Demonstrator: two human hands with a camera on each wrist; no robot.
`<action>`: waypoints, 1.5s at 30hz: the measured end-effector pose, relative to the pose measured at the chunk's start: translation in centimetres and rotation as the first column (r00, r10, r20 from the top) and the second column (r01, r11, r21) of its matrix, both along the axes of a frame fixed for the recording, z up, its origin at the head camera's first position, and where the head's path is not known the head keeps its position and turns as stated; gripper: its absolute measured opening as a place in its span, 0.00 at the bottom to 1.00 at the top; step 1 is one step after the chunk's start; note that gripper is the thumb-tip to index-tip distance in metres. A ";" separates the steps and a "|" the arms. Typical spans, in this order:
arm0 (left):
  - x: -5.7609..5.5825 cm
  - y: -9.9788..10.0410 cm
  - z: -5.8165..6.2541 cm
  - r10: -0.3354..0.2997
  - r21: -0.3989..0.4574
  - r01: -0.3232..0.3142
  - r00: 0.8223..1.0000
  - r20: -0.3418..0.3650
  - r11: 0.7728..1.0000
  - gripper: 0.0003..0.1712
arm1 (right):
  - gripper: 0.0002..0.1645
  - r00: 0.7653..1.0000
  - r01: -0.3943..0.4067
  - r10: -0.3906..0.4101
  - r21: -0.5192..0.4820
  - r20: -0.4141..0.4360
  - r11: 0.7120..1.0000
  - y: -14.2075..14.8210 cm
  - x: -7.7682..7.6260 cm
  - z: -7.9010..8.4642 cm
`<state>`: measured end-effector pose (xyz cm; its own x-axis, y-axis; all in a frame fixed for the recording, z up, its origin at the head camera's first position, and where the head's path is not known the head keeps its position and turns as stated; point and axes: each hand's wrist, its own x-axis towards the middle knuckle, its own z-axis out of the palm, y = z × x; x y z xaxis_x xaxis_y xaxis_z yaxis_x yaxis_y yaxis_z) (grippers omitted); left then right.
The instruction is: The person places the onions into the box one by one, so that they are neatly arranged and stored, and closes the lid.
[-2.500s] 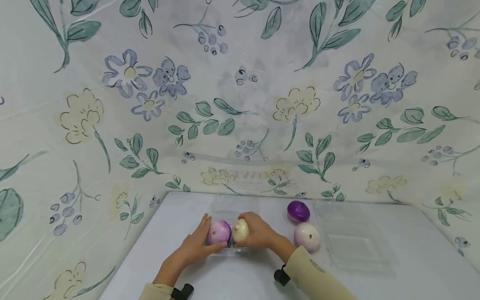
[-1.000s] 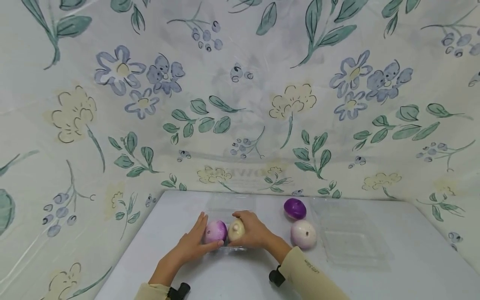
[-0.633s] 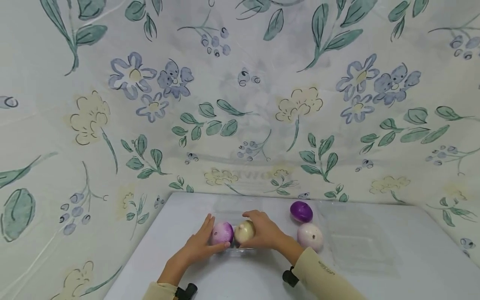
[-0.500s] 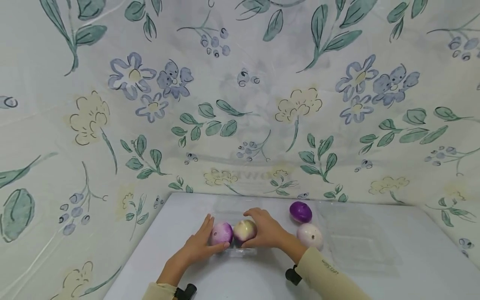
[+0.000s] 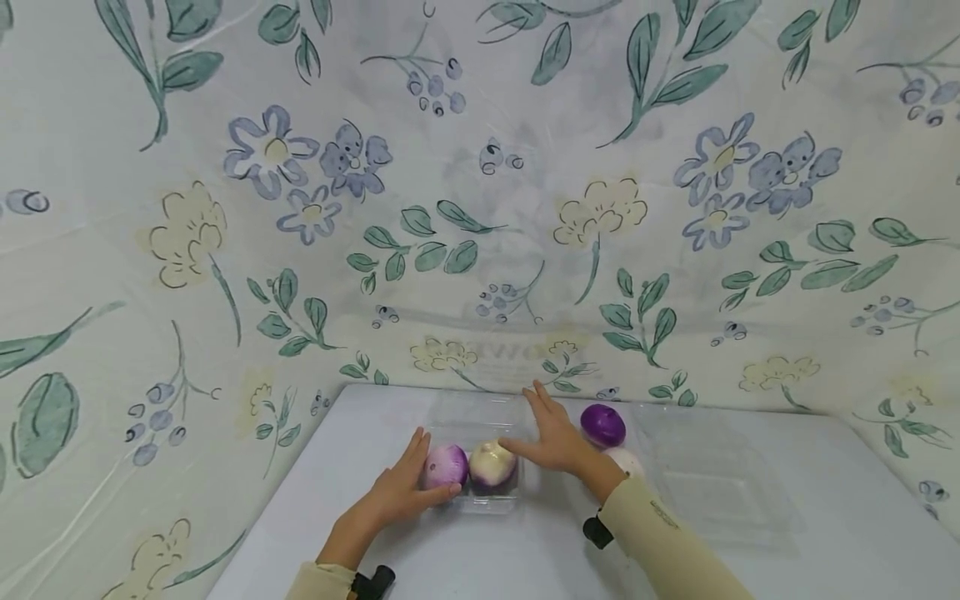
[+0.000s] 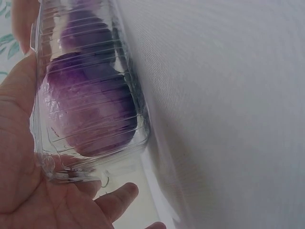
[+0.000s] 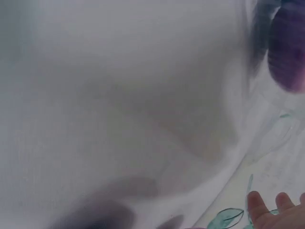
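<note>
- On the white table (image 5: 450,554), left of its middle and nearer the far edge, sits a transparent plastic container (image 5: 480,505); more transparent plastic (image 5: 480,407) stretches behind it toward that edge.
- Two onions lie side by side in the container: a pink-purple onion (image 5: 444,463) on the left, and a pale-topped onion (image 5: 491,457) with a purple lower part on the right.
- The left hand (image 5: 397,490) rests against the container's left end, its fingers extended and apart from the thumb, which lies along the near side by the pink-purple onion. The left wrist view shows palm and thumb right up against the ribbed plastic.
- The right hand (image 5: 557,440) is spread wide and holds nothing — fingers point toward the far edge, thumb reaches to the pale-topped onion's upper right; whether it touches, I cannot tell.
- Beyond the right wrist, toward the far edge, stands a deep purple onion (image 5: 603,425); a whitish onion (image 5: 624,459) is partly hidden behind the forearm.
- Another transparent container (image 5: 720,483) lies toward the table's far right corner.
- Both beige sleeves (image 5: 667,533) come in from the near edge — a black device (image 5: 597,532) shows at each wrist.
- Behind the far edge hangs a floral sheet (image 5: 450,183).
</note>
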<state>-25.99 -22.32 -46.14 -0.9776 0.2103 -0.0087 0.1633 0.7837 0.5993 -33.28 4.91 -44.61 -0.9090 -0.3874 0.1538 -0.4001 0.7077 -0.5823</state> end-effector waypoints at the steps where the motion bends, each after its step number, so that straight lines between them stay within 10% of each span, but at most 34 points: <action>1: 0.0 0.0 -0.1 0.002 0.000 -0.002 1.000 0.000 1.000 0.62 | 0.60 1.000 0.013 -0.013 0.004 0.021 1.000 0.0 -0.1 0.0; 23: 0.2 -0.2 0.4 0.019 -0.015 -0.019 1.000 -0.004 1.000 0.62 | 0.58 0.997 0.049 -0.060 0.247 0.039 0.968 0.5 -1.5 -0.8; 45: 0.3 -0.2 0.1 0.011 -0.005 -0.011 1.000 -0.002 1.000 0.62 | 0.60 0.983 0.096 -0.116 0.138 0.144 0.986 0.0 -2.0 -1.5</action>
<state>-25.69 -22.50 -46.03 -0.9799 0.1994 -0.0082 0.1555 0.7886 0.5949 -35.32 4.91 -46.08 -0.9547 -0.2956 -0.0336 -0.2338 0.8151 -0.5301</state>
